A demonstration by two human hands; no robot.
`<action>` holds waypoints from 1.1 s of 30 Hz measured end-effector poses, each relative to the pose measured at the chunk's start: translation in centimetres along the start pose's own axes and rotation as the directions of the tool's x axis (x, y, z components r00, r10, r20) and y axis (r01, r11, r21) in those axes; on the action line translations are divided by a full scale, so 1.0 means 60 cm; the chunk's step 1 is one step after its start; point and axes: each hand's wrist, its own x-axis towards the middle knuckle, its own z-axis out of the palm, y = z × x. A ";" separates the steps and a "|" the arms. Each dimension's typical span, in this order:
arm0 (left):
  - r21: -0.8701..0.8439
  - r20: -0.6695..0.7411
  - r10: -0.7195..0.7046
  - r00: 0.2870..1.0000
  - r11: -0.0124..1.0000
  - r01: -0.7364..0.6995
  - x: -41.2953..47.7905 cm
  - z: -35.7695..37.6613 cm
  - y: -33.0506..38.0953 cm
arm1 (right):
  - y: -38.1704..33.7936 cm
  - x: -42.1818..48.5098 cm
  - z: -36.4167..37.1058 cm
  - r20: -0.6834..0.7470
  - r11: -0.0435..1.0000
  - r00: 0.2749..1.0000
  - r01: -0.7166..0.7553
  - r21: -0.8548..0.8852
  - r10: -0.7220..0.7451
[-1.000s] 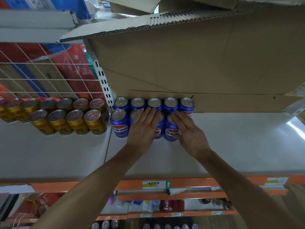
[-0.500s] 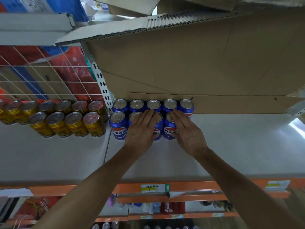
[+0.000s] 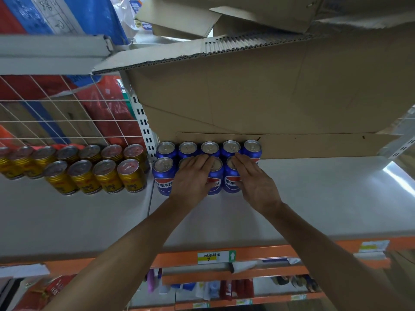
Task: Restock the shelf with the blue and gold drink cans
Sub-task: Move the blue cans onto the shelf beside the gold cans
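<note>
Two rows of blue cans (image 3: 165, 176) stand at the back of the grey shelf (image 3: 314, 194), tight against a cardboard box. My left hand (image 3: 193, 178) lies flat with straight fingers over the tops of the front-row cans. My right hand (image 3: 253, 180) rests the same way on the rightmost front can, its fingertips reaching the back row. Several gold cans (image 3: 107, 176) stand in two rows on the shelf to the left, past a white upright. Neither hand grips a can.
A large cardboard box (image 3: 269, 97) hangs over the back of the shelf just above the blue cans. A white wire grid (image 3: 67, 117) backs the gold cans. An orange shelf edge (image 3: 258, 254) with a price label runs along the front, with lower shelves beneath.
Both hands have stayed on the blue cans' tops, pressing them slightly back toward the box. The cans have barely shifted.
</note>
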 end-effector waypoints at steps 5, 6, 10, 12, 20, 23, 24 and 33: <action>0.029 -0.015 -0.011 1.000 1.000 0.012 -0.003 -0.004 0.005 | 0.002 -0.001 -0.001 0.015 1.000 1.000 -0.005 0.009 0.004; 0.029 -0.016 -0.013 1.000 0.999 0.014 -0.003 -0.004 0.006 | 0.003 -0.001 -0.002 0.019 1.000 1.000 -0.003 0.012 0.003; 0.004 0.020 -0.029 0.999 1.000 0.029 -0.002 -0.004 0.005 | 0.006 0.000 -0.003 0.034 1.000 0.999 0.000 0.010 -0.001; 0.001 0.030 -0.026 0.999 1.000 0.026 -0.001 -0.004 0.004 | 0.004 0.000 -0.002 0.033 1.000 0.999 -0.007 0.013 0.007; 0.029 0.044 -0.009 0.999 1.000 0.008 -0.001 -0.001 0.004 | -0.013 -0.002 -0.011 0.037 0.998 0.999 -0.018 -0.052 0.020; 0.027 0.047 0.014 0.999 1.000 -0.015 -0.007 -0.002 -0.001 | -0.019 -0.010 -0.021 0.055 0.996 0.998 -0.036 -0.084 0.040; 0.028 0.049 0.018 0.999 0.999 -0.020 -0.012 -0.004 -0.004 | -0.019 -0.016 -0.025 0.051 0.995 0.998 -0.041 -0.091 0.046; -0.118 0.039 0.029 0.999 0.993 -0.024 -0.092 -0.042 0.015 | -0.045 -0.100 -0.068 0.098 0.990 0.991 -0.080 -0.117 0.091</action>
